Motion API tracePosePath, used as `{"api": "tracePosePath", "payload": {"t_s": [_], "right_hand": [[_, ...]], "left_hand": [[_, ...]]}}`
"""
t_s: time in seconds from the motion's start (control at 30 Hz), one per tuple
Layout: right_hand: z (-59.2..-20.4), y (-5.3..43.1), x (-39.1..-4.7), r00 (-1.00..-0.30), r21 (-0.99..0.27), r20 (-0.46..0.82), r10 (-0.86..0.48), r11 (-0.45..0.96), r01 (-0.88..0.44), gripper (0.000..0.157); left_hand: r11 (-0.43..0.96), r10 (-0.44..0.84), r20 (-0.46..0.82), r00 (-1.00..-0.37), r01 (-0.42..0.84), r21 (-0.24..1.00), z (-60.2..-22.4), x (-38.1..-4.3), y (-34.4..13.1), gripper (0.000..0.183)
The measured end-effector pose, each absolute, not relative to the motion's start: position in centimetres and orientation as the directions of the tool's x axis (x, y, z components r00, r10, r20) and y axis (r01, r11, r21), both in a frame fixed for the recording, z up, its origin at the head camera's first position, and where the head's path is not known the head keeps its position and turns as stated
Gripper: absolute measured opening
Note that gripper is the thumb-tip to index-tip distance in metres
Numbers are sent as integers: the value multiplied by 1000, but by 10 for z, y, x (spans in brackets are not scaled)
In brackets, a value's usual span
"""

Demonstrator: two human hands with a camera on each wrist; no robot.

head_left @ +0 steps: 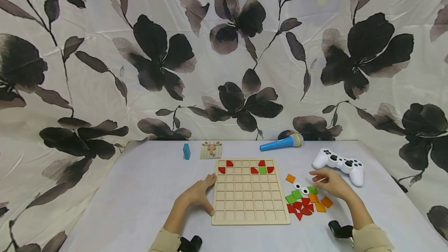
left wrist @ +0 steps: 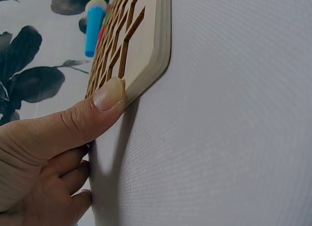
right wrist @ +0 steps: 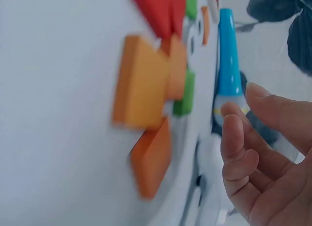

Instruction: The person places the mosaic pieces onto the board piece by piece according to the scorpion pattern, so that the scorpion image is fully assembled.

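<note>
While our left hand point(head_left: 198, 191) is bracing the board point(head_left: 252, 223), we're going easy on the small pieces

As far as we're judging, picking out a piece is the step we're doing. The board is lying flat on the white table point(head_left: 115, 205), well in from its left and right edges. Our left thumb is touching it by the front-left corner, and a finger is reaching the left edge farther back, so that hand is steadying, not clenching. Our right hand point(head_left: 330, 183) is hovering off the board's right edge, just by the game controller point(head_left: 338, 162), with fingers loosely curled and released: we're seeing nothing between thumb and fingertips.

The loose bits are lying along the board's right edge: loose green squares point(head_left: 296, 194), orange squares point(head_left: 321, 207), two eye pieces point(head_left: 305, 191) and a clump of red pieces point(head_left: 306, 212) toward the front-right corner. They're crowding together, so we'd rather be pinching one by opposite sides and lifting straight up than raking through the lot.

Toward the board's back edge, one placed green square point(head_left: 262, 170) and some red quarter-rounds point(head_left: 229, 163) are already filling cells. We're thinking it's worth checking the pattern card point(head_left: 211, 149), which is lying beyond the back-left corner, before turning a curved piece; its print is too small for us to be reading. We'd also be squaring each piece to the cell lines before pressing it flat.
</note>
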State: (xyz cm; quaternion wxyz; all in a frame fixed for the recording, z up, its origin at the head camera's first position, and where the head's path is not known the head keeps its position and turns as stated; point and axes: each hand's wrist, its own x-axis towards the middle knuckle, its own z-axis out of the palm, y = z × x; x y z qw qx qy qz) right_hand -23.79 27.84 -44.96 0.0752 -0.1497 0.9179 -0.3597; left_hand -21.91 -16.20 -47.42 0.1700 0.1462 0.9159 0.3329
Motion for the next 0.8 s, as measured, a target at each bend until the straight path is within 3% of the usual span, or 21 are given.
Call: {"api": "tracePosePath", "payload": {"t_s": [0.3, 0.8], "right_hand": [[-460, 294, -227, -949, -698, -157, -274, 711, -90, 38], [-467, 285, -229, -948, -633, -173, -268, 767, -101, 35]], "left_hand": [[742, 375, -219, -901, 150, 654, -477, -221, -162, 116], [744, 376, -219, -900, 153, 650, -477, -221, -163, 116]]}}
